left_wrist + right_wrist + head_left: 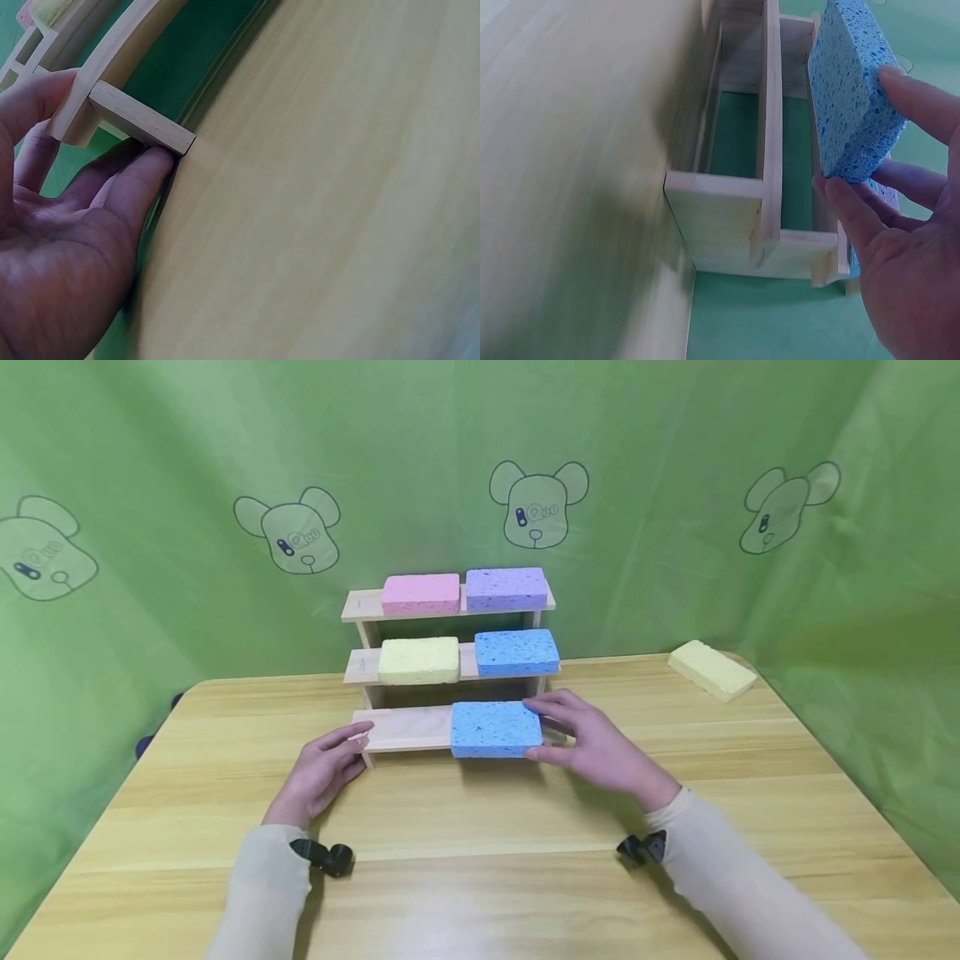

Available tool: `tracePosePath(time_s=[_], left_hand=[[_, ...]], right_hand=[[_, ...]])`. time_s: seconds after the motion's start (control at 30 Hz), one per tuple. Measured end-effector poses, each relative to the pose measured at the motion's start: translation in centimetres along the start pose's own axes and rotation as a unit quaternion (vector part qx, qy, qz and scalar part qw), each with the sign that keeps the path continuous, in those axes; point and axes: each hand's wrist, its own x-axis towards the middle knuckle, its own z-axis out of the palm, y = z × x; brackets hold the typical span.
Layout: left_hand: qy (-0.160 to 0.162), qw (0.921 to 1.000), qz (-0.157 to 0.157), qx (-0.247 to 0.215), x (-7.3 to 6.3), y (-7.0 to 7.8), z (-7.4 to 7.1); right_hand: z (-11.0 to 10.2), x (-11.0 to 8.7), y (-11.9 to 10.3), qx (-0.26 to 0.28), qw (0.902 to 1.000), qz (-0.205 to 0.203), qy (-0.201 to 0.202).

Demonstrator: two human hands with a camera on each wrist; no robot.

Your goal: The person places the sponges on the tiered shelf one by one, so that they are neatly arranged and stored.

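A pale wooden three-tier shelf (408, 729) stands on the table. My left hand (318, 777) grips its lower left end. In the left wrist view, one finger (37, 101) lies against the lowest board's end and another touches the wooden leg (142, 120). With thumb and fingers, my right hand (596, 739) holds a blue sponge (495, 727) by its right end. The right wrist view shows that sponge (855, 90) raised apart from the bottom board. On the middle tier are a yellow sponge (418, 660) and another blue sponge (517, 652).
The top tier carries a pink sponge (422, 593) and a purple sponge (506, 588). Another yellow sponge (711, 669) lies near the table's back right corner. A green curtain (420, 443) with printed bear heads hangs behind the wooden table (450, 877).
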Motion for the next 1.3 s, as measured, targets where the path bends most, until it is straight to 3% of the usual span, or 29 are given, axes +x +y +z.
tracePosePath(time_s=[0.9, 1.3], left_hand=[[0.000, 0.9999, -0.011, -0.007, 0.0, 0.1, 0.1], [0.009, 0.9996, -0.025, 0.013, -0.3, 0.3, 0.1]], right_hand=[[2.6, 1.9, -1.0, 0.013, 0.9997, 0.000, 0.019], [4.3, 3.0, -1.8, 0.022, 0.9994, -0.013, 0.021]])
